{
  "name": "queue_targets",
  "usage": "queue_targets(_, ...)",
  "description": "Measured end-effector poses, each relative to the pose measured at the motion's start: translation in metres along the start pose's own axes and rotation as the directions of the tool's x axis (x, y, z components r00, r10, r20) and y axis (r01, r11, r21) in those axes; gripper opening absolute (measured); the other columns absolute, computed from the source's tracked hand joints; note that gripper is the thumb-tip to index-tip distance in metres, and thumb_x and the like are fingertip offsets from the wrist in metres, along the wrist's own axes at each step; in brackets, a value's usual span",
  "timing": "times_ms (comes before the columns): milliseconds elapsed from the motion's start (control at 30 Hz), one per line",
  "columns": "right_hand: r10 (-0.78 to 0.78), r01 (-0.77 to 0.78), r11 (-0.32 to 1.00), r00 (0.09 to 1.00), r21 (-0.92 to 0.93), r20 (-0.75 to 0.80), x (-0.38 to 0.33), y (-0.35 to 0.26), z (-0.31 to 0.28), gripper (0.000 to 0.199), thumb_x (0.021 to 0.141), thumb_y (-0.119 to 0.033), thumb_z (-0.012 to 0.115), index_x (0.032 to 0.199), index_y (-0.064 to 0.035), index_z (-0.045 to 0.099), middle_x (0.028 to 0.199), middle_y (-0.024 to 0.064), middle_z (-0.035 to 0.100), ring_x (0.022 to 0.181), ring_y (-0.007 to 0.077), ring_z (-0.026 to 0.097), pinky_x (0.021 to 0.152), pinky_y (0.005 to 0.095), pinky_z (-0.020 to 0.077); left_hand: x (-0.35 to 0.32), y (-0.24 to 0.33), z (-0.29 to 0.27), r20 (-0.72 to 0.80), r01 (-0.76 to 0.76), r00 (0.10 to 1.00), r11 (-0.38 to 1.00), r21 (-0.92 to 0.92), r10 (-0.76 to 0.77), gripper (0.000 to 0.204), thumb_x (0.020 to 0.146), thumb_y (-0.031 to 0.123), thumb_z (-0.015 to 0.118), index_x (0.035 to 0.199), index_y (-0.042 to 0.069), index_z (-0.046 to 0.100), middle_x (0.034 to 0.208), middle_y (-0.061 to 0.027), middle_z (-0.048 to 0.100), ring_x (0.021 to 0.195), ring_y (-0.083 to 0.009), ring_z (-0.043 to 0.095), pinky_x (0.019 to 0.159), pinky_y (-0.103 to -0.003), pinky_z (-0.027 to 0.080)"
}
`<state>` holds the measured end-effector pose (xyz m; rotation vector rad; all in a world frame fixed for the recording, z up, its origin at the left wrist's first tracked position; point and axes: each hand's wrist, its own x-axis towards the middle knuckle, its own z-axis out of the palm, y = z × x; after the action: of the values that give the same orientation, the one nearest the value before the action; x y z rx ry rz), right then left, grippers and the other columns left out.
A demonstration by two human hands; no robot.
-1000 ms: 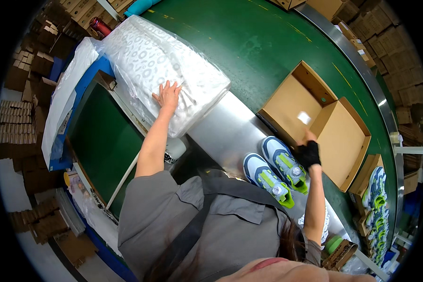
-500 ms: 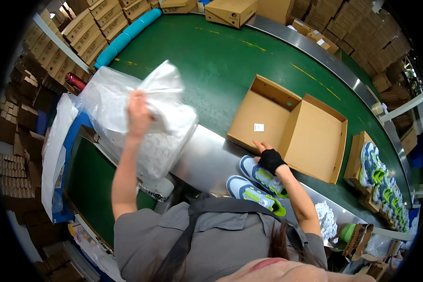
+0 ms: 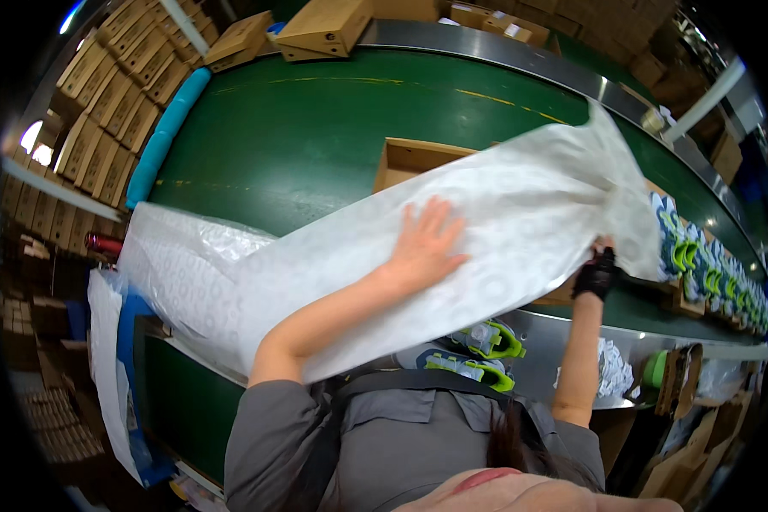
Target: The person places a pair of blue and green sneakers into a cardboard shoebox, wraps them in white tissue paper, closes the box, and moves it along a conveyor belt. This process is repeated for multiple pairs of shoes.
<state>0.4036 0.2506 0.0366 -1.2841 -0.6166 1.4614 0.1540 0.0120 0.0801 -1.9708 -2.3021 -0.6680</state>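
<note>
A long sheet of white patterned wrapping paper [image 3: 520, 196] stretches across the middle, from the plastic-covered paper stack [image 3: 179, 256] at left to my right side. My left hand [image 3: 425, 246] is bare and lies on the sheet with fingers spread. In a black fingerless glove, my right hand [image 3: 599, 269] pinches the sheet's near right edge, where the paper bunches up. Beneath the sheet is an open cardboard shoebox [image 3: 414, 160], mostly hidden. A pair of grey-blue and lime sneakers [image 3: 486, 341] rests close to my body, partly covered by the paper.
A row of similar sneakers [image 3: 708, 269] runs along the right. Crumpled white paper [image 3: 613, 371] lies on the metal ledge [image 3: 546, 328]. A teal roll [image 3: 166, 136] edges the green conveyor belt [image 3: 316, 119] at left. Closed shoeboxes [image 3: 326, 30] stand at the far side.
My right hand has left the sneakers and moved right, drawing the paper over the shoebox. My left hand has gone from holding bunched paper to lying spread on the sheet.
</note>
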Motion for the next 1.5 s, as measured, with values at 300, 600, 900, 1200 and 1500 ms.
queue_targets(300, -0.242, 0.343, 0.902, 0.905, 0.264, -0.351, 0.085, -0.032, -0.172, 0.028, 0.074, -0.021, 0.068, 0.093, -0.0045, 0.055, 0.070, 0.0039, 0.054, 0.060, 0.0121, 0.053, 0.053, 0.0233, 0.0447, -0.068, -0.151, -0.008, -0.090, 0.689, 0.724, 0.724, 0.040, -0.684, 0.080, 0.069, 0.050, 0.064, 0.126, 0.002, 0.036, 0.131, -0.0237, 0.032, 0.121, -0.0334, 0.032, 0.095, -0.057, 0.024)
queue_targets(600, -0.499, 0.696, 0.140, 0.664, -0.705, 0.557, -0.112, -0.004, -0.142, 0.062, 0.065, -0.020, 0.073, 0.116, -0.0019, 0.043, 0.107, 0.0122, 0.052, 0.101, 0.0240, 0.050, 0.085, 0.0367, 0.0390, -0.074, -0.177, 0.026, 0.584, 0.605, 0.573, -0.184, -0.775, -0.575, 0.056, 0.073, 0.025, 0.070, 0.113, -0.007, 0.047, 0.107, -0.0139, 0.056, 0.094, -0.0221, 0.057, 0.081, -0.034, 0.047)
queue_targets(900, 0.371, 0.961, -0.206, 0.251, -0.185, 0.894, -0.221, 0.043, -0.112, 0.024, 0.059, -0.022, 0.066, 0.078, -0.0097, 0.061, 0.111, 0.0164, 0.047, 0.103, 0.0308, 0.047, 0.086, 0.0599, 0.0266, -0.050, -0.113, 0.059, 0.284, 0.470, 0.743, 0.171, -0.866, -0.606, 0.036, 0.075, 0.029, 0.067, 0.090, -0.004, 0.061, 0.083, -0.0063, 0.061, 0.070, -0.0125, 0.055, 0.060, -0.027, 0.044)
queue_targets(1200, 0.054, 0.909, 0.318, 0.267, -0.270, 0.962, -0.208, -0.012, -0.024, 0.019, 0.066, -0.020, 0.069, 0.077, -0.0058, 0.063, 0.106, 0.0143, 0.052, 0.094, 0.0288, 0.050, 0.081, 0.0370, 0.0420, -0.063, -0.177, 0.010, 0.175, 0.543, 0.776, 0.499, -0.676, -0.606, 0.033, 0.078, 0.030, 0.064, 0.079, -0.003, 0.062, 0.070, -0.0033, 0.061, 0.063, -0.0087, 0.053, 0.057, -0.026, 0.043)
queue_targets(1500, -0.082, 0.591, 0.600, 0.716, -0.539, 0.693, -0.095, 0.090, 0.088, 0.030, 0.078, -0.030, 0.059, 0.080, 0.0001, 0.061, 0.067, 0.0084, 0.062, 0.061, 0.0192, 0.057, 0.059, 0.0316, 0.0421, -0.030, -0.161, -0.072, 0.185, 0.474, 0.850, 0.564, -0.676, -0.493, 0.031, 0.080, 0.026, 0.063, 0.091, -0.003, 0.060, 0.077, -0.0036, 0.062, 0.067, -0.0111, 0.056, 0.060, -0.026, 0.045)
